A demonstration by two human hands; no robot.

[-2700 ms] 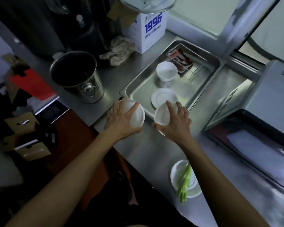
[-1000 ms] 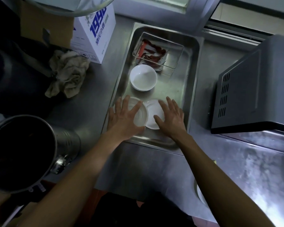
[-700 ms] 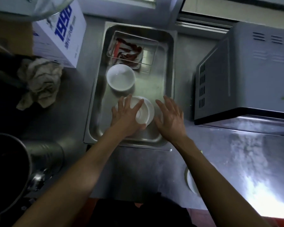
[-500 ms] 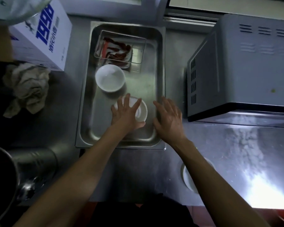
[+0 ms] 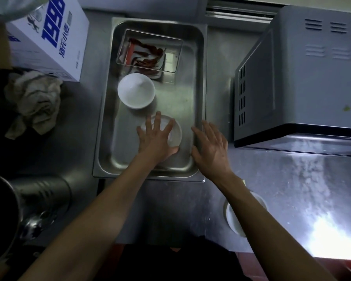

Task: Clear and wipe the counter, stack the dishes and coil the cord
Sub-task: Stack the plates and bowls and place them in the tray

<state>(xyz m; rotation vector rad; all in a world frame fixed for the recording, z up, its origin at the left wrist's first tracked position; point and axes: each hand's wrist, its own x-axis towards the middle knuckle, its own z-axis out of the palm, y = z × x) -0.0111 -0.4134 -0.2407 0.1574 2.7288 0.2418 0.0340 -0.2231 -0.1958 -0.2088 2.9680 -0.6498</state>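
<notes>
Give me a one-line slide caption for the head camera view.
Left hand presses stacked dishes into a steel tray; right hand open beside them.

Your left hand (image 5: pixel 157 138) covers most of the stacked white dishes (image 5: pixel 175 133) in the steel tray (image 5: pixel 200 98), so their number cannot be told. Your right forearm hides much of the white plate (image 5: pixel 234 222) on the counter (image 5: pixel 292 189), while the frame's left edge cuts off the metal bucket (image 5: pixel 18 207). The red contents of the clear container (image 5: pixel 150 51) are too dim to identify.
</notes>
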